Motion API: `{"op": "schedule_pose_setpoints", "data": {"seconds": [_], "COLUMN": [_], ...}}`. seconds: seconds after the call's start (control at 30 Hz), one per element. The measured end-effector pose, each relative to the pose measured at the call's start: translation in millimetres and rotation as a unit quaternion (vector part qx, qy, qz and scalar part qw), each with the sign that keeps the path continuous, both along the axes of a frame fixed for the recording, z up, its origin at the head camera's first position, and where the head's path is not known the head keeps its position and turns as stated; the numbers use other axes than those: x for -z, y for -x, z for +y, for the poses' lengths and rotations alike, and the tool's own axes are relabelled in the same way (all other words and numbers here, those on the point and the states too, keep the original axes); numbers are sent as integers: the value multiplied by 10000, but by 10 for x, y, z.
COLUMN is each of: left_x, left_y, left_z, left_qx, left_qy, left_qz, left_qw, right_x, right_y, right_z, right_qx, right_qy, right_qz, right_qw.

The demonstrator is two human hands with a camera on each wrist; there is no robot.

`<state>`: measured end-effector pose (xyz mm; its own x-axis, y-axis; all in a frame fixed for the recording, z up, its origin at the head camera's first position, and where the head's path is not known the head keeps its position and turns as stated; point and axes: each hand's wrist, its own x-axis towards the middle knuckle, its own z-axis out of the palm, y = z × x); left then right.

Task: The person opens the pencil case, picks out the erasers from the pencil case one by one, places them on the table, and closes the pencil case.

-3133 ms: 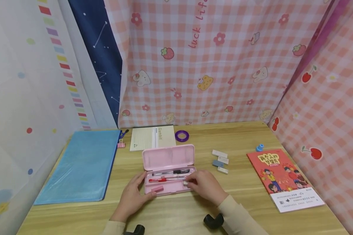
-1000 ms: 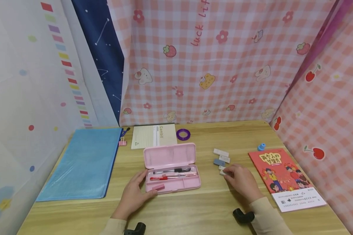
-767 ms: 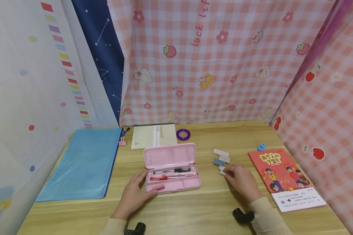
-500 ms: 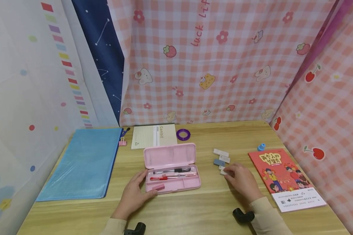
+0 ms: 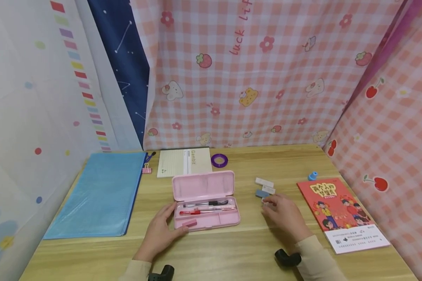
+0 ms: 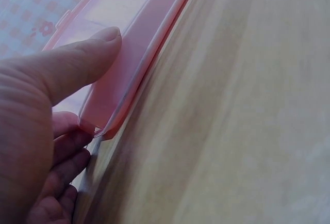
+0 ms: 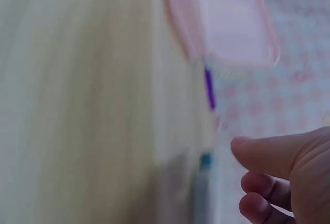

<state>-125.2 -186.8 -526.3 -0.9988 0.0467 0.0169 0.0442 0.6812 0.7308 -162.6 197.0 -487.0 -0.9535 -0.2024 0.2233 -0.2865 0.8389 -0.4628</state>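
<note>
A pink pencil case (image 5: 211,225) lies with its lid up in the head view. Inside are a black pen (image 5: 211,203), a red pen (image 5: 193,213) and a small pink eraser (image 5: 190,223). My left hand (image 5: 159,236) grips its left end; in the left wrist view the thumb (image 6: 87,61) lies over the case and the fingers curl at the corner. To the right, my right hand (image 5: 285,214) reaches over a group of erasers, a blue eraser (image 5: 261,193) just beyond its fingertips. A white corner shows beside the index finger. Thumb and fingers (image 7: 258,182) stand apart in the blurred right wrist view.
Two white erasers (image 5: 264,182) lie behind the blue one. A blue folder (image 5: 96,195), pink binder clip (image 5: 146,170), notepad (image 5: 183,162) and purple tape roll (image 5: 219,160) sit left and back. A red book (image 5: 337,210) and light-blue cone-shaped object (image 5: 313,176) are at right.
My right hand went from the case's right compartment to the erasers, then shifted slightly left and now covers the nearest ones. The white eraser has left that compartment. My left hand stayed at the case.
</note>
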Motion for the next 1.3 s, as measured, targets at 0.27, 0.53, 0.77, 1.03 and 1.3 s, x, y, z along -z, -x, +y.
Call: {"op": "schedule_pose_setpoints", "data": {"seconds": [0.27,0.53,0.77,1.03,1.3], "left_x": [-5,8,9,10,-15], "left_y": [-4,5,4,-4,3], "left_z": [4,5,-6,-25,19], "left_qx": [35,95,139,97,41], "left_qy": [-19,-97,-45,-31,-22], "left_qz": [53,122,177,152,-37], "left_qw": [10000,9998,9997,9998,10000], "right_x": [-162,-113,-32,-40,-253], "right_y": [-53,-33,-7,20,-89], "right_z": [-885,-1681,-1844,-1832,-1202], "right_qx": [-1443,-2728,-3030,-3196,-2456], "right_qy": [211,-374,-638,-705,302], "right_qz": [185,29,180,257,63], "right_qw": [9891,9613,9507,9446,9689]}}
